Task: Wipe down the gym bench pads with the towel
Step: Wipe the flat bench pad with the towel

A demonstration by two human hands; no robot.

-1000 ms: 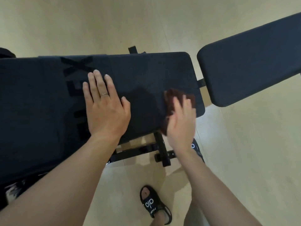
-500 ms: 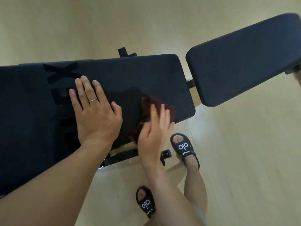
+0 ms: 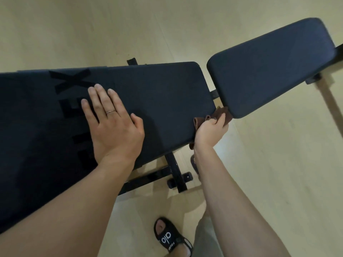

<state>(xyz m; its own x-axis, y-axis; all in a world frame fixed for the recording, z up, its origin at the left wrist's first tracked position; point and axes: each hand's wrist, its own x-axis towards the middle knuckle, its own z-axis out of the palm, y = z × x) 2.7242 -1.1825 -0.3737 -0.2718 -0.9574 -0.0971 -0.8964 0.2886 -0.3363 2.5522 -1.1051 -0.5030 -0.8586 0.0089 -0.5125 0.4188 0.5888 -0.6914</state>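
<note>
One brown towel [image 3: 221, 115] sits bunched in the right hand [image 3: 210, 129], whose grip is curled round it at the near right corner of the long pad [image 3: 148, 101], in the gap between that pad and the short pad [image 3: 269, 67]. Part of the cloth shows above the knuckles, touching the short pad's near end, and a small piece hangs below the wrist by the long pad's edge. The left hand [image 3: 113, 123] lies flat on the long pad with fingers straight and spread, a thin ring [image 3: 111, 111] on one finger, holding nothing. Dark lettering runs across the pad beside it. Below the pads a black frame [image 3: 174, 173] stands on the pale floor [image 3: 278, 164], near a foot in a black sandal [image 3: 169, 238].
</note>
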